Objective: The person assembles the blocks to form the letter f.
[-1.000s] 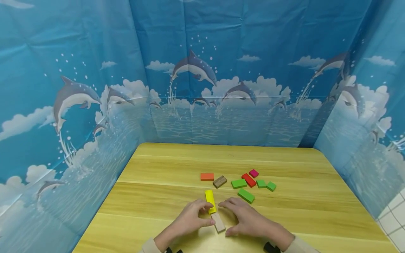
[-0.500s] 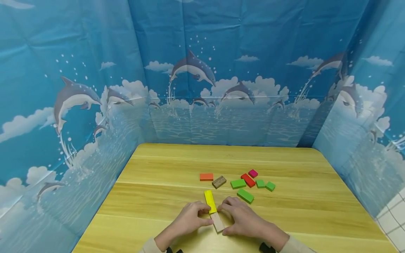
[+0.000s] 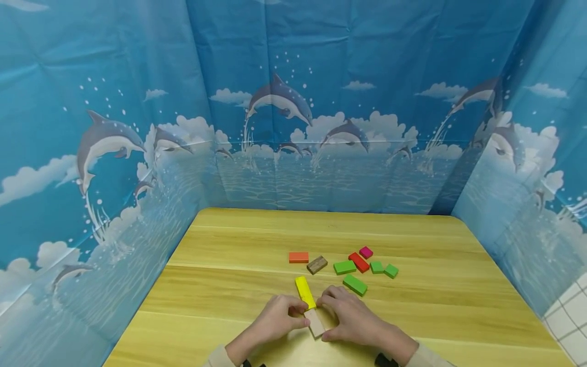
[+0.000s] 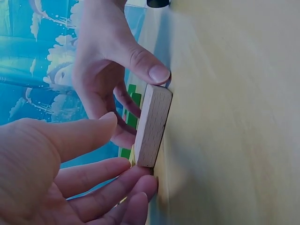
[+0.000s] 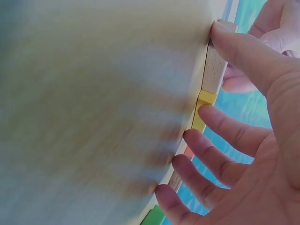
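In the head view, a pale wooden block [image 3: 314,324] and a yellow block [image 3: 304,291] lie end to end on the table. My left hand [image 3: 277,316] is on their left side, fingertips at the joint. In the left wrist view, its fingers touch the wooden block's [image 4: 153,124] far end, while the thumb stays apart from the block. On the other side is my right hand [image 3: 350,316]. Its thumb touches the wooden block's near end; in the right wrist view, its loosely bent fingers reach beside the yellow block [image 5: 206,97], fingertips close to the tabletop.
Beyond the hands lie an orange block [image 3: 298,257], a brown block [image 3: 317,264], a red block [image 3: 359,262], a magenta piece [image 3: 366,252] and several green ones, including a long green block [image 3: 355,285]. A blue dolphin-print curtain [image 3: 321,173] encloses the wooden table [image 3: 220,244].
My right hand has moved left, its thumb coming up to the wooden block's near end. The yellow block has tilted slightly, its far end shifting left. My left hand has barely moved.
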Demonstrator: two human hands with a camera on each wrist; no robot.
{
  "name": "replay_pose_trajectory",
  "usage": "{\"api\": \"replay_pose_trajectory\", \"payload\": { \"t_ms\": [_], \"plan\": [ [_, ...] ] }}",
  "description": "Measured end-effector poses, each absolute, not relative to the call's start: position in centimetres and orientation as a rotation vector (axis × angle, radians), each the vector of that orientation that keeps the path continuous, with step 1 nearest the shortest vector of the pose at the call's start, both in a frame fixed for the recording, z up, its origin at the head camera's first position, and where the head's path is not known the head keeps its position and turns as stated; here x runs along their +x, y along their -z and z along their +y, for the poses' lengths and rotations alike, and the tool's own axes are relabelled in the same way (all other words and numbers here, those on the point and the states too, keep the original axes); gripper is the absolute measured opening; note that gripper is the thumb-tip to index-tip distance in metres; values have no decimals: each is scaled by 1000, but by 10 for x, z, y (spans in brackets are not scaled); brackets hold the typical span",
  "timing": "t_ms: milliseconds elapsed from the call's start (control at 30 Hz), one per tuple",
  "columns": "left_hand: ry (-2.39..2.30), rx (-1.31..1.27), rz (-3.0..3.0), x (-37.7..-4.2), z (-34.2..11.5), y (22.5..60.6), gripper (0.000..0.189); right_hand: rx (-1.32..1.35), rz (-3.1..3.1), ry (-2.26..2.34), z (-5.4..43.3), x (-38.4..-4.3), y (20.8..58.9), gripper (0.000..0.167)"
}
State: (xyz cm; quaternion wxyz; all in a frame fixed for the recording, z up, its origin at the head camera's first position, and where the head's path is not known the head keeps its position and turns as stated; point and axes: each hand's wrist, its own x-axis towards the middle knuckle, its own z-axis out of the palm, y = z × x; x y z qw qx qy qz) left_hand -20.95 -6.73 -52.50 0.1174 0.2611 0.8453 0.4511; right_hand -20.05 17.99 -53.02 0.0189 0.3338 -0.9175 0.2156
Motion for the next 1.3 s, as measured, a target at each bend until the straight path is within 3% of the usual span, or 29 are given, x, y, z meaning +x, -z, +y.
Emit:
{"api": "replay_pose_trajectory", "payload": {
  "t_ms": [233,633,933,1300],
  "plan": [
    [-1390,753,2416,-210,-65,528,26,1018,-2852,-688,178,-198,530,52],
    [-1440,756,2349,-213,-53,527,19,1007,-2865,-698,183,-196,529,56],
    [-1455,757,2321,-216,-44,528,28,967,-2888,-648,190,-196,530,56],
    [-1179,837,2483,-217,-40,526,52,942,-2894,-585,194,-195,532,59]
  ]
}}
